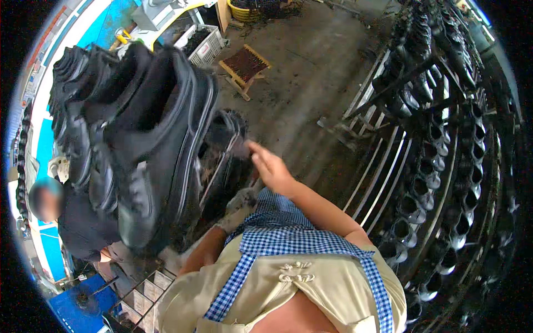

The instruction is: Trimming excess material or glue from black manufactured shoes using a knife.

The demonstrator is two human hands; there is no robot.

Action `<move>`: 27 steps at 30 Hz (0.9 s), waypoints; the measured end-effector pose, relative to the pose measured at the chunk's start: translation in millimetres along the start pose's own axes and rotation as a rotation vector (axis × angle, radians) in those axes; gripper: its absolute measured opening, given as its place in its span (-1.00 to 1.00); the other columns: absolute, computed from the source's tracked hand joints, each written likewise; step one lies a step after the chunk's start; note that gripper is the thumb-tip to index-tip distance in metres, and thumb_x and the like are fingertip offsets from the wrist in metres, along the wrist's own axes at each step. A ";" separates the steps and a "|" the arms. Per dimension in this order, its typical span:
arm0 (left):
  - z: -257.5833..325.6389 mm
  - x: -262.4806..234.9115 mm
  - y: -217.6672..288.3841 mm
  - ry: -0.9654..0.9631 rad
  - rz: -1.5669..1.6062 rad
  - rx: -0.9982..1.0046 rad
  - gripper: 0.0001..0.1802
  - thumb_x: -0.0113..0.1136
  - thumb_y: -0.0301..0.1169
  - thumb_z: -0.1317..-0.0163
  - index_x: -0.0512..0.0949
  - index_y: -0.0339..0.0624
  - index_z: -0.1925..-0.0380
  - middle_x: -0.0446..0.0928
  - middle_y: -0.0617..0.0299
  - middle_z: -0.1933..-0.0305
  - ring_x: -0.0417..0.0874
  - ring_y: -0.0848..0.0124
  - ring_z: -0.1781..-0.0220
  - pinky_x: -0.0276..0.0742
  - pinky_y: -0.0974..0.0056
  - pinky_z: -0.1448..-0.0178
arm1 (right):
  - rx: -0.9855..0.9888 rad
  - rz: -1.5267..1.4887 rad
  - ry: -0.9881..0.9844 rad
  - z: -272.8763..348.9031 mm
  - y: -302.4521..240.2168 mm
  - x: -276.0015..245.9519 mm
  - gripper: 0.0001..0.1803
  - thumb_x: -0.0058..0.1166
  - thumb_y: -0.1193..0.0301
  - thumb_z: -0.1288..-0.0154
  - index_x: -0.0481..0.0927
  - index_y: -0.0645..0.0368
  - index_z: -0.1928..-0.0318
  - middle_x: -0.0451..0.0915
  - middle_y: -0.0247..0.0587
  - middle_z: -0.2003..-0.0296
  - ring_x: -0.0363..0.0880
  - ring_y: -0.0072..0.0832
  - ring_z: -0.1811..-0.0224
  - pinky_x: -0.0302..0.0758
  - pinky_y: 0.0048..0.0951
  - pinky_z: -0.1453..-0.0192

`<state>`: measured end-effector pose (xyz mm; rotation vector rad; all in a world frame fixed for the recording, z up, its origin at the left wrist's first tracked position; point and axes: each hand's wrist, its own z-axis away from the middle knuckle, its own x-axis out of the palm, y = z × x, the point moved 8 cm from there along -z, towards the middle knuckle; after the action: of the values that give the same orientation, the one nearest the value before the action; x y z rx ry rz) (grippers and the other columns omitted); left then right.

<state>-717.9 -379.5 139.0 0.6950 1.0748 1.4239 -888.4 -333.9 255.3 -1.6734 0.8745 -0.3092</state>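
Observation:
A row of black shoes (152, 139) with stitched sole edges hangs or stands close on my left, the nearest one large in view. Just beyond it are more dark shoes (225, 158), partly blurred. My right hand (272, 169) is bare and reaches toward these, its fingers stretched out and the fingertips beside a blurred purplish-dark patch that I cannot make out. Lower down, my left hand (241, 201) wears a greyish glove and is close to the lower part of the dark shoes. Its fingers are hidden, so a grip cannot be seen.
On the right stand long metal racks (383, 166) loaded with rows of black shoes (427, 183). A low stool with a woven seat (244, 64) and a white crate (204, 44) are ahead on the dark floor. At the left another person (83, 222) in dark clothes is near a blue surface (83, 302).

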 end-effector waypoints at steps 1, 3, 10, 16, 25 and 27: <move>-3.0 5.1 -1.4 -0.032 -0.034 -0.005 -0.63 -0.10 -0.45 -0.33 0.34 -0.09 -0.15 0.47 0.23 -0.05 0.44 0.45 -0.10 0.35 0.29 -0.22 | -0.022 0.126 -0.045 -8.8 -8.5 -3.7 -0.60 -0.22 0.34 -0.44 0.33 0.25 -0.19 0.48 -0.02 -0.04 0.59 -0.22 0.13 0.51 -0.38 0.06; 3.2 2.9 -29.7 -0.042 0.019 0.012 -0.57 -0.09 -0.47 -0.32 0.32 -0.05 -0.20 0.44 0.17 -0.13 0.47 0.38 -0.09 0.39 0.25 -0.20 | 0.187 0.053 -0.299 -20.4 -14.9 8.4 -0.61 -0.18 0.39 -0.40 0.34 0.24 -0.18 0.50 0.00 -0.02 0.57 -0.20 0.03 0.51 -0.38 0.01; -77.0 12.3 -76.8 0.003 0.232 -0.088 -0.57 -0.03 -0.44 -0.29 0.34 -0.06 -0.18 0.45 0.17 -0.10 0.48 0.36 -0.08 0.39 0.25 -0.19 | -0.161 0.023 -0.792 -74.7 -24.3 26.3 -0.58 0.07 0.35 -0.24 0.45 0.13 -0.11 0.54 -0.10 0.02 0.60 -0.14 0.20 0.55 -0.31 0.21; -54.3 4.4 -107.7 0.148 0.383 -0.293 -0.57 0.01 -0.41 -0.26 0.36 -0.07 -0.16 0.47 0.17 -0.08 0.48 0.34 -0.07 0.39 0.25 -0.18 | 0.019 -0.104 -0.941 -144.7 25.2 30.9 -0.77 0.02 0.31 -0.29 0.63 0.12 0.14 0.63 -0.05 0.30 0.62 -0.16 0.26 0.53 -0.29 0.22; -19.3 -10.9 -100.1 0.520 0.605 -0.578 -0.56 0.08 -0.38 -0.22 0.38 -0.08 -0.14 0.48 0.17 -0.04 0.50 0.32 -0.05 0.39 0.24 -0.16 | 0.377 -0.071 -0.847 -236.2 215.5 -13.0 -0.78 -0.07 0.43 -0.35 0.57 0.32 0.19 0.62 -0.25 0.43 0.58 -0.56 0.33 0.49 -0.48 0.25; -28.9 -17.6 -93.3 0.614 0.658 -0.612 -0.56 0.10 -0.37 -0.22 0.39 -0.08 -0.13 0.49 0.17 -0.03 0.50 0.32 -0.04 0.39 0.24 -0.15 | 0.351 0.115 -0.972 -275.2 225.2 -9.6 -0.78 -0.07 0.43 -0.35 0.58 0.33 0.21 0.60 -0.25 0.44 0.58 -0.56 0.33 0.49 -0.49 0.23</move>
<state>-700.8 -410.8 46.4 0.1429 0.7905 2.5005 -1151.4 -539.7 132.7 -1.2107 0.1582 0.3997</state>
